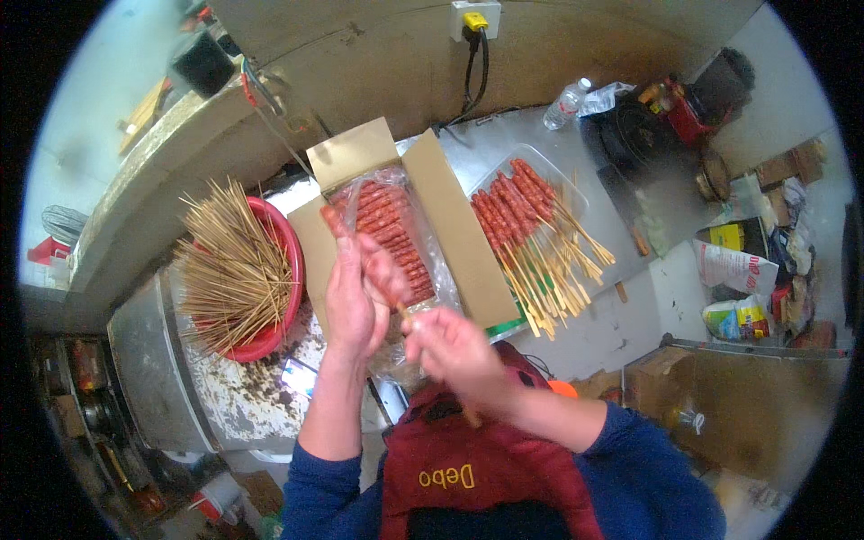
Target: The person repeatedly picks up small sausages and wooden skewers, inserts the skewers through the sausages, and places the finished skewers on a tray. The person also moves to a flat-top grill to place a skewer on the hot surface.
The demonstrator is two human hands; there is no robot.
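Note:
My left hand [353, 297] is closed around a red sausage [331, 220], whose upper end sticks out past the fingers. My right hand [455, 347] grips a wooden skewer [470, 413]; its thick end shows below the palm, and the other end meets the sausage's lower end. Motion blur hides how deep the skewer sits. Beneath both hands, an open cardboard box [453, 226] holds rows of sausages [386, 214] in a clear plastic liner [432, 260]. To the right, several skewered sausages [513, 199] lie side by side on a clear plastic tray [574, 182], their sticks pointing toward me.
Left of the box, a red plastic basin [297, 283] is heaped with loose skewers [233, 270]. A lit phone [299, 376] lies near my left forearm. A water bottle [567, 104] and dark cookware [628, 135] stand at the back right. A plugged cord [476, 50] hangs from the wall.

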